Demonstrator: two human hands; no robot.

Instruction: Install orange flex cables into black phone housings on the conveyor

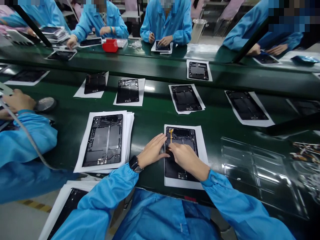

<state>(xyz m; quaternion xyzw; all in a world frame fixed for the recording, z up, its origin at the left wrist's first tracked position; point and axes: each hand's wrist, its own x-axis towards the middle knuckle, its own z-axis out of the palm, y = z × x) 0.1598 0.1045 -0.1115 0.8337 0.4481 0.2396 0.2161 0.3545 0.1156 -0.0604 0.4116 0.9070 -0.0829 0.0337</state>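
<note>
An opened black tablet housing [175, 168] lies on white paper [203, 150] in front of me, its inner side facing up. An orange flex cable [171, 136] runs along its upper left part. My right hand [186, 158] is closed in a pinch at the cable's lower end; the fingertips are partly hidden. My left hand [153, 151], with a watch on the wrist, rests its stretched fingers against the housing's left edge, thumb apart. Left of it, another opened tablet housing [102, 140] lies on a stack of white sheets.
A clear plastic tray [252, 166] lies to the right, with a pile of small parts [306, 153] beyond. More housings on paper [186, 97] line the green bench [150, 116]. A co-worker's sleeve [27, 136] is close at left. Several people sit opposite, near a red box [110, 45].
</note>
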